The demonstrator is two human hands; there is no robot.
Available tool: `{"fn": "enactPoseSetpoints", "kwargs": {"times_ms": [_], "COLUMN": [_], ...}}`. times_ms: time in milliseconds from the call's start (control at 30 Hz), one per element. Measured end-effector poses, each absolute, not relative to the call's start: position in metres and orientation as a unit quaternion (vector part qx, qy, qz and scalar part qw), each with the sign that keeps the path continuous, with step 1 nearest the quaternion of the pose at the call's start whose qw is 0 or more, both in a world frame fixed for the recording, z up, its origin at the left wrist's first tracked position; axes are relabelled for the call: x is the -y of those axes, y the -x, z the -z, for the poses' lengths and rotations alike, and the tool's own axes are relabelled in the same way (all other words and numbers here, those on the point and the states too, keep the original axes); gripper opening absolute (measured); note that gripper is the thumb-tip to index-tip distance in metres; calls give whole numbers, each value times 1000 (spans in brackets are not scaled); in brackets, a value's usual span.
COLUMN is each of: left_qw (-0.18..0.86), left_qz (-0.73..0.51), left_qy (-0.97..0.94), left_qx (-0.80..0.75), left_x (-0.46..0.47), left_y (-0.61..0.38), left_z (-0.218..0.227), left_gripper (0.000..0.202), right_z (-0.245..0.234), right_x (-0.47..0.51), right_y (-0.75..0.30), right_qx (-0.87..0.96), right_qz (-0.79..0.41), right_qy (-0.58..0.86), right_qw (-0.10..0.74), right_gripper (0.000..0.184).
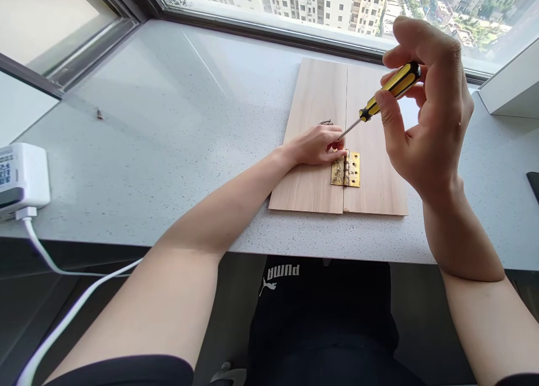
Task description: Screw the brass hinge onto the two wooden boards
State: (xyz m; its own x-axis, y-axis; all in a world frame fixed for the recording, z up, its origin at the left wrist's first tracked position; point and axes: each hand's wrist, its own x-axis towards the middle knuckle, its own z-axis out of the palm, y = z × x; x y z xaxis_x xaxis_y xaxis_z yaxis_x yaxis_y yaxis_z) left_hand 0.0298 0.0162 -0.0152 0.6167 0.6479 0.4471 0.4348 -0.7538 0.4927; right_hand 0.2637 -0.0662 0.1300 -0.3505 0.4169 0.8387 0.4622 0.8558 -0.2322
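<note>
Two pale wooden boards lie side by side, the left board (311,192) and the right board (379,195), with a narrow seam between them. A brass hinge (352,175) lies flat across the seam near their front end. My left hand (315,144) rests on the left board just behind the hinge, its fingers curled at the screwdriver's tip; what they pinch is too small to make out. In my right hand (438,116) is a screwdriver (391,91) with a yellow and black handle, tilted down to the left. Its shaft ends at my left fingertips.
Some small metal pieces (326,122) sit behind my left hand on the board. The speckled white countertop (168,127) runs up to a window. A white power adapter (31,175) with a cable stands at the left; a small brown bit (99,114) lies farther back. A dark object (534,185) shows at the right edge.
</note>
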Motion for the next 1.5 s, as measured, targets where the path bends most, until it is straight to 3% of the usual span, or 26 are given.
{"fn": "enactPoseSetpoints", "kwargs": {"times_ms": [267, 400, 600, 833, 1133, 1333, 1500], "left_qw": [40, 43, 87, 98, 104, 94, 92], "left_qz": [-268, -264, -256, -255, -273, -279, -295], "left_qy": [-919, -921, -915, -913, -911, -907, -904], "left_qx": [-288, -282, -300, -304, -291, -302, -297], "left_x": [-18, -17, -17, -16, -15, -15, -16], "left_y": [-31, -32, -31, -31, -33, -34, -35], "left_z": [16, 14, 11, 9, 9, 9, 15], "left_gripper": [23, 34, 52, 16, 47, 26, 32], "right_z": [-124, -120, -122, -125, -119, -120, -120], "right_x": [67, 64, 66, 70, 68, 69, 70], "right_y": [-268, -267, -266, -266, -269, -269, -269], "right_qx": [823, 822, 821, 820, 815, 819, 823], "right_qz": [23, 32, 40, 38, 61, 32, 42], "right_qy": [266, 218, 251, 286, 334, 299, 301], "right_qw": [501, 525, 511, 494, 471, 489, 479], "right_gripper": [40, 52, 47, 46, 46, 43, 47]}}
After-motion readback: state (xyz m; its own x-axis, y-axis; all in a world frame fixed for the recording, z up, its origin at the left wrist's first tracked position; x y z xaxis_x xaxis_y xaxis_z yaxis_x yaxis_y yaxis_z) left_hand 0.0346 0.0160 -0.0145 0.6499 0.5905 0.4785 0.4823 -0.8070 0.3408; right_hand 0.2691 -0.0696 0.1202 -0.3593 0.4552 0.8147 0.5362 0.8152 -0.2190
